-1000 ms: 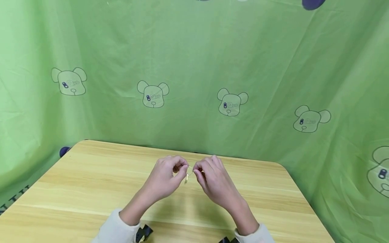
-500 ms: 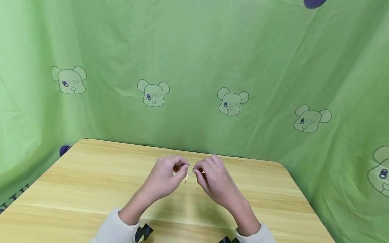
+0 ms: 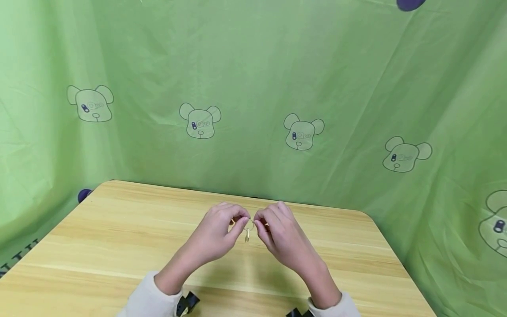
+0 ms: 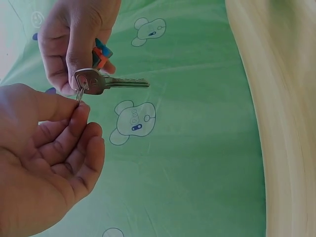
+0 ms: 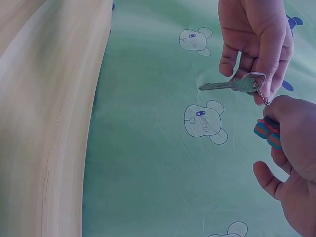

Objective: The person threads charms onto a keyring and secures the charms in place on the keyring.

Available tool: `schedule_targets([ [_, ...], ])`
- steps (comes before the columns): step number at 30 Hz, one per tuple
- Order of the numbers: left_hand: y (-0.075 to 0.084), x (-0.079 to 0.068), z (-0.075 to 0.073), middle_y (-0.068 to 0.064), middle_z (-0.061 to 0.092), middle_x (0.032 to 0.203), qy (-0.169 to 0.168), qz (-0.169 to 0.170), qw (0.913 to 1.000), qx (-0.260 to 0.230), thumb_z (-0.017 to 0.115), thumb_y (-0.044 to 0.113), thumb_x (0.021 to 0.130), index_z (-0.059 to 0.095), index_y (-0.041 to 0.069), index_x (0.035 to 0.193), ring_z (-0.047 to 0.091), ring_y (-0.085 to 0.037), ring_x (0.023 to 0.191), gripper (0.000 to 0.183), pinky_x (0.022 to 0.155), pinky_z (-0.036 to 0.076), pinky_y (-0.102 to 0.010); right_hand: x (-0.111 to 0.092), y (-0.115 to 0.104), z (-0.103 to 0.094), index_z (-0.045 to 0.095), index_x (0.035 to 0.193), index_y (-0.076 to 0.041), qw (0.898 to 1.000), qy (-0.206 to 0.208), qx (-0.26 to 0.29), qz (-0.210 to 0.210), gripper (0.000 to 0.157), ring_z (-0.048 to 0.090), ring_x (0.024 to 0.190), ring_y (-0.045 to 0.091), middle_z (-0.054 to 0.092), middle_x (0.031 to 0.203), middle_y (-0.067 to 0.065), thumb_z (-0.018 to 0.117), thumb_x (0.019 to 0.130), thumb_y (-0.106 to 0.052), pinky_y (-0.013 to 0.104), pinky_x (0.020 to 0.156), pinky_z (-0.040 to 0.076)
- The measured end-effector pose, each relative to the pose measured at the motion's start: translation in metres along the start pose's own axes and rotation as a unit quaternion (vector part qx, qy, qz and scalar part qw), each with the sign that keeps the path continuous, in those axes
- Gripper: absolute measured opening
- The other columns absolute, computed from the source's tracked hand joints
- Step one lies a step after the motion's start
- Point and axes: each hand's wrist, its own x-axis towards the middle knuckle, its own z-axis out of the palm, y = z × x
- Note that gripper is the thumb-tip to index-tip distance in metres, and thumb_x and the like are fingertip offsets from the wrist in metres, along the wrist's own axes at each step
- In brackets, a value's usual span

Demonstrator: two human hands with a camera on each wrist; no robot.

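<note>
In the head view my left hand [image 3: 217,231] and right hand [image 3: 282,233] meet over the table, pinching a thin metal key ring [image 3: 251,225] between them by thumb and fingertips. A silver key [image 4: 98,84] hangs from the ring; in the head view this key [image 3: 247,236] dangles below the fingertips. From the left wrist view, the left hand [image 4: 49,143] grips the ring's near side, with the right hand [image 4: 79,42] beyond. A small blue and orange-red striped trinket [image 5: 269,132] sits at the right hand's fingers [image 5: 284,111]; its attachment is hidden.
Beneath the hands lies a light wooden table [image 3: 130,233] with rounded far corners. A green curtain [image 3: 245,79] printed with bear heads hangs behind and to the sides. Black wrist straps or camera mounts [image 3: 187,304] show at the sleeves.
The left hand's fingertips have shifted slightly right, closer to the right hand. The key has moved a little right and hangs straighter down. Both hands keep hold of the ring.
</note>
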Motion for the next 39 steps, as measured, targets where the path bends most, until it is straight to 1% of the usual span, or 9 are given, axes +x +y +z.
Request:
schedule_targets([
  [4, -0.003, 0.0, 0.001, 0.011, 0.059, 0.078, -0.013, -0.008, 0.9997, -0.019, 0.061, 0.012, 0.093, 0.064, 0.017, 0.088, 0.05, -0.005, 0.073, 0.008, 0.073, 0.043, -0.028, 0.0, -0.001, 0.0, 0.061, 0.094, -0.007, 1.0, 0.002, 0.012, 0.0, 0.008, 0.046, 0.078, 0.015, 0.057, 0.085, -0.003, 0.054, 0.095, -0.011, 0.027, 0.072, 0.035],
  [10, -0.008, 0.001, 0.003, 0.012, 0.061, 0.078, -0.027, -0.054, 0.9934, -0.097, 0.06, 0.01, 0.092, 0.065, 0.016, 0.087, 0.055, -0.004, 0.072, 0.008, 0.067, 0.049, -0.024, -0.001, -0.002, 0.003, 0.063, 0.094, -0.007, 0.999, 0.025, 0.048, -0.006, 0.01, 0.047, 0.081, 0.015, 0.058, 0.088, -0.003, 0.054, 0.096, -0.011, 0.025, 0.073, 0.037],
  [14, -0.008, 0.001, 0.004, 0.013, 0.064, 0.079, -0.016, -0.076, 0.987, -0.141, 0.061, 0.012, 0.091, 0.067, 0.014, 0.09, 0.059, -0.003, 0.074, 0.006, 0.071, 0.052, -0.026, 0.0, -0.005, 0.004, 0.062, 0.094, -0.007, 0.995, 0.051, 0.085, 0.009, 0.007, 0.046, 0.078, 0.013, 0.056, 0.085, -0.003, 0.055, 0.093, -0.007, 0.021, 0.07, 0.037],
  [17, -0.008, 0.001, 0.005, 0.014, 0.065, 0.079, 0.003, -0.08, 0.9841, -0.159, 0.063, 0.012, 0.09, 0.068, 0.014, 0.091, 0.061, -0.003, 0.074, 0.005, 0.074, 0.053, -0.028, 0.002, -0.006, 0.004, 0.061, 0.092, -0.007, 0.992, 0.068, 0.099, 0.026, 0.007, 0.046, 0.076, 0.012, 0.055, 0.083, -0.004, 0.055, 0.091, -0.006, 0.021, 0.067, 0.039],
  [26, -0.005, 0.002, 0.01, 0.01, 0.066, 0.078, 0.05, -0.077, 0.9783, -0.186, 0.067, 0.019, 0.088, 0.065, 0.015, 0.089, 0.062, -0.006, 0.072, 0.005, 0.072, 0.054, -0.027, 0.002, -0.004, 0.007, 0.061, 0.088, -0.005, 0.988, 0.11, 0.096, 0.053, 0.007, 0.046, 0.071, 0.013, 0.054, 0.079, -0.004, 0.054, 0.09, -0.006, 0.02, 0.065, 0.037],
  [29, -0.004, 0.002, 0.012, 0.011, 0.067, 0.08, 0.049, -0.068, 0.9786, -0.188, 0.064, 0.023, 0.091, 0.068, 0.014, 0.09, 0.063, -0.004, 0.074, 0.009, 0.072, 0.054, -0.026, 0.0, -0.005, 0.007, 0.06, 0.088, -0.006, 0.986, 0.113, 0.093, 0.077, 0.008, 0.045, 0.071, 0.013, 0.054, 0.079, -0.003, 0.053, 0.092, -0.008, 0.02, 0.062, 0.039],
  [34, 0.0, 0.001, 0.011, 0.016, 0.068, 0.085, 0.04, -0.06, 0.9795, -0.188, 0.062, 0.036, 0.091, 0.071, 0.022, 0.093, 0.064, -0.003, 0.078, 0.017, 0.074, 0.053, -0.027, 0.001, -0.005, 0.007, 0.06, 0.088, -0.006, 0.984, 0.121, 0.09, 0.097, 0.008, 0.046, 0.072, 0.01, 0.056, 0.08, -0.003, 0.054, 0.091, -0.008, 0.023, 0.06, 0.041],
  [36, 0.001, 0.001, 0.011, 0.018, 0.068, 0.084, 0.04, -0.051, 0.9818, -0.179, 0.064, 0.036, 0.09, 0.071, 0.025, 0.092, 0.063, -0.003, 0.077, 0.014, 0.074, 0.052, -0.029, 0.001, -0.005, 0.006, 0.061, 0.087, -0.006, 0.984, 0.122, 0.088, 0.097, 0.008, 0.045, 0.073, 0.009, 0.056, 0.08, -0.004, 0.054, 0.091, -0.009, 0.021, 0.06, 0.041],
  [39, 0.002, 0.001, 0.012, 0.018, 0.067, 0.082, 0.049, -0.028, 0.9854, -0.161, 0.067, 0.03, 0.089, 0.072, 0.023, 0.091, 0.062, -0.003, 0.079, 0.009, 0.075, 0.051, -0.029, 0.001, -0.007, 0.006, 0.061, 0.088, -0.007, 0.984, 0.119, 0.086, 0.099, 0.008, 0.045, 0.073, 0.009, 0.056, 0.081, -0.004, 0.054, 0.092, -0.01, 0.017, 0.063, 0.038],
])
